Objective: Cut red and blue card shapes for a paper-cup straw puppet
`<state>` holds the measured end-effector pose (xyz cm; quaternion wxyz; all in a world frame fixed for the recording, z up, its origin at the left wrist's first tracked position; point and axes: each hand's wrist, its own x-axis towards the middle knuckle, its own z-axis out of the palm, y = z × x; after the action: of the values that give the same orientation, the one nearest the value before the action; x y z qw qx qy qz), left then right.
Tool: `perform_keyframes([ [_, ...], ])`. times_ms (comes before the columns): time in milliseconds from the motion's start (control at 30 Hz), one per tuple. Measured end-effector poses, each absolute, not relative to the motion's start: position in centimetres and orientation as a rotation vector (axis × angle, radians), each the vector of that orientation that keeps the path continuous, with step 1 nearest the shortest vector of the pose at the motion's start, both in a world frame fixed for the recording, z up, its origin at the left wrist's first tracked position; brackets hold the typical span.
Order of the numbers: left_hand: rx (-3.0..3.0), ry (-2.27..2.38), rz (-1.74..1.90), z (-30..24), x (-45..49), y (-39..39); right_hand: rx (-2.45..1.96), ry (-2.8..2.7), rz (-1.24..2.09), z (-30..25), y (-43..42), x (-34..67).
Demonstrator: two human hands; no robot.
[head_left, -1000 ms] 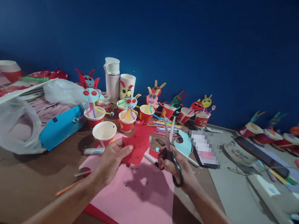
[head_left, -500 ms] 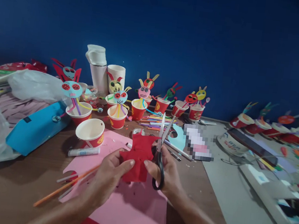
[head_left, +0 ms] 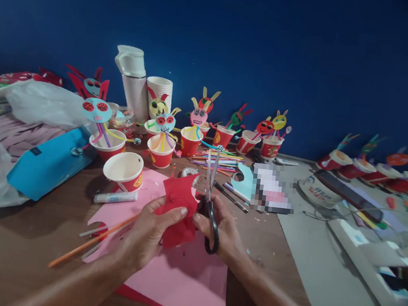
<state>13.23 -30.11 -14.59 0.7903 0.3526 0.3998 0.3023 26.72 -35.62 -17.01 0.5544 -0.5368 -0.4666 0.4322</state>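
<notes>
Above a pink card sheet [head_left: 177, 287], black-handled scissors [head_left: 211, 225] meet a red paper cut-out [head_left: 177, 209]

At the near side of the wooden table [head_left: 11, 259], the left hand [head_left: 148, 235] is closed on the red paper cut-out, its thumb lying across the crumpled red. The right hand [head_left: 226, 229] is wrapped round the scissors' handles, with the blades pointing up, slightly parted and clear of the red. The hands sit close together, and the cut-out's edge lies just beside the pivot. The cut-out looks light, thin and soft, so it seems best pinched near an edge, away from the blades; paper or felt cannot be told for certain. Nearby lie a white glue stick [head_left: 115, 197], a roll of tape [head_left: 190, 172] and an orange straw [head_left: 90, 243] running toward the left hand. Red-printed paper cups [head_left: 124, 176] holding paper faces on coloured straws stand along a blue wall [head_left: 217, 36].
</notes>
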Motion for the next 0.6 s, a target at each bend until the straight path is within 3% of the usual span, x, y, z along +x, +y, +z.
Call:
perform_keyframes([
  [333,0.713,0.898,0.941,-13.5,12.2,-28.8,-1.293,-1.382,1.186,-17.6,-37.3,26.0],
  [600,0.774,0.850,0.907,-13.3,12.0,-29.1,-1.329,-1.485,1.170,-18.2,-37.9,25.9],
])
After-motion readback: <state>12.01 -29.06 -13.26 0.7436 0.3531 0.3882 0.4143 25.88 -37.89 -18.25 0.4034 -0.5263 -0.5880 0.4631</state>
